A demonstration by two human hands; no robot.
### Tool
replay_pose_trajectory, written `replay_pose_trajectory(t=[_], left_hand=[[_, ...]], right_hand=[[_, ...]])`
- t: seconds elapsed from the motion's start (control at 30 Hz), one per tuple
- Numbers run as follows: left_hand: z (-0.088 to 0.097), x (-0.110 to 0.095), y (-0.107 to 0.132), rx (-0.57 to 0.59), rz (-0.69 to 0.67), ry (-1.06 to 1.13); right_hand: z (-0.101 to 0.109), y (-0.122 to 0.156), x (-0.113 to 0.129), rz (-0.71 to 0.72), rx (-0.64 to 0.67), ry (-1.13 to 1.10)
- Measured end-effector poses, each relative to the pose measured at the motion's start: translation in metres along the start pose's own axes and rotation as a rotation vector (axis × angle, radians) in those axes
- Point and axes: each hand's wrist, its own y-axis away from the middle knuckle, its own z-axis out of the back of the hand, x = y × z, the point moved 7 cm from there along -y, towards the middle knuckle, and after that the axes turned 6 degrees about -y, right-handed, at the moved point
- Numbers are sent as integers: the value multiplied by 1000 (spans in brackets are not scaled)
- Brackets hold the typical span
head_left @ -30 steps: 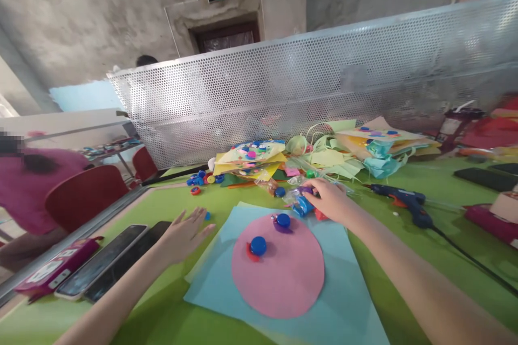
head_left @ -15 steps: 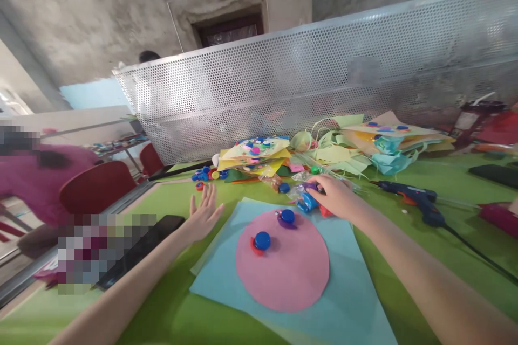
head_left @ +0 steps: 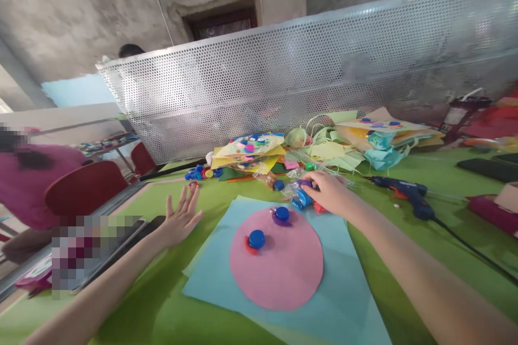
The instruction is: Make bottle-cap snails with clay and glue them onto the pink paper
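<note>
My left hand [head_left: 180, 221] hovers over the green tabletop with fingers spread and nothing in it. It is left of the light blue sheet [head_left: 210, 275]. On that sheet lies a pink paper circle [head_left: 279, 280]. One blue bottle cap [head_left: 256, 239] rests there beside a red curved piece [head_left: 250, 248]. A second blue cap [head_left: 282, 213] sits by a purple piece [head_left: 283, 222]. Beyond the circle my right hand [head_left: 329, 190] reaches down with bent fingers among small plastic bags [head_left: 292, 190], a blue piece [head_left: 301, 199] and a red piece [head_left: 319, 207]. Whatever its fingertips grip is hidden.
A dark blue glue gun [head_left: 413, 194] with a cable lies to the right. Stacked decorated papers [head_left: 251, 153] and green paper strips [head_left: 324, 148] stand at the back before a perforated metal screen [head_left: 243, 86]. Several coloured caps [head_left: 200, 172] are at the left. A person in pink [head_left: 44, 178] sits beyond.
The view has turned slightly, shifting everything left. My left hand has moved a bit further left from the blue sheet. My right hand stays among the small bags and pieces.
</note>
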Motion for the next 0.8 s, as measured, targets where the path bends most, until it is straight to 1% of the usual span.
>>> replay_pose_trajectory(t=[0.07,0.1,0.17,0.23,0.3,0.33,0.37,0.43,0.5,0.53,0.6,0.67,0.73,0.8], left_hand=[[2,-4,24,32,-48,-2],[3,-10,32,44,-73,-3],[3,-28,39,56,-123,-3],[1,-49,30,50,-159,-1],[-3,-66,8,29,-159,6],[-4,-69,-6,13,-138,8],[-6,-69,-21,-4,-105,11],[-8,-59,-47,-26,-7,21],[-9,-40,-60,-42,87,25],[-9,-30,-60,-47,112,23],[-7,-14,-49,-39,102,11],[-4,-5,-26,-6,24,-6],[1,-2,1,35,-59,-25],[5,-5,23,78,-129,-32]], right_hand=[[-4,0,1,11,9,-11],[-6,0,2,14,15,-16],[-8,0,2,8,27,-19],[-6,1,1,-9,31,-15],[-3,2,-1,-23,30,-6],[-2,2,-1,-26,28,-1],[0,2,-2,-29,26,4],[2,1,-4,-30,22,11],[2,1,-5,-28,19,11],[2,0,-5,-25,18,9],[2,0,-5,-21,16,2],[3,0,-4,-23,15,-5],[2,0,-2,-27,19,-11],[1,1,0,-29,26,-16]])
